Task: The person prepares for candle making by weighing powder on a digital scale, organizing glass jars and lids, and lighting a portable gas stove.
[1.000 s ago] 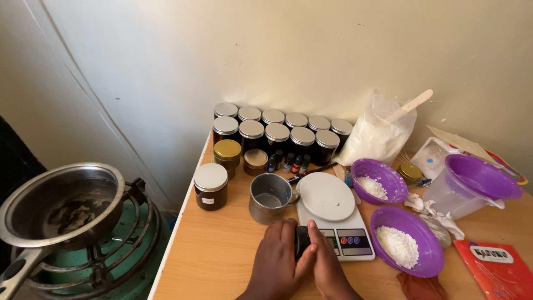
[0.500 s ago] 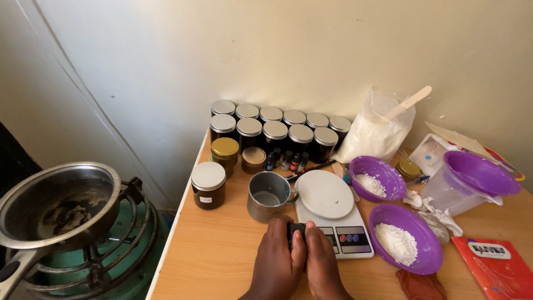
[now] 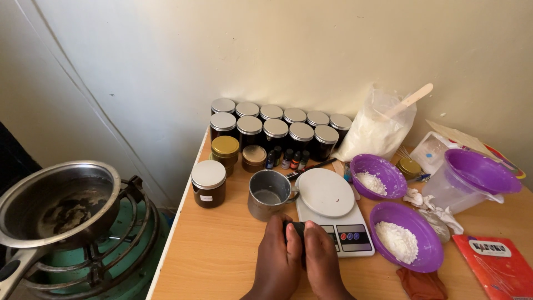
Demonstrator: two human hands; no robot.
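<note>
We pressed our left hand [image 3: 276, 256] and right hand [image 3: 323, 262] together around a small dark object [image 3: 295, 229], just beside the kitchen scale [image 3: 332, 210] and metal cup [image 3: 268, 194].

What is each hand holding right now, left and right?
Left hand: closed on a small dark object, beside the kitchen scale.
Right hand: fingers closed on the same small dark object; what it is cannot be told.
</note>
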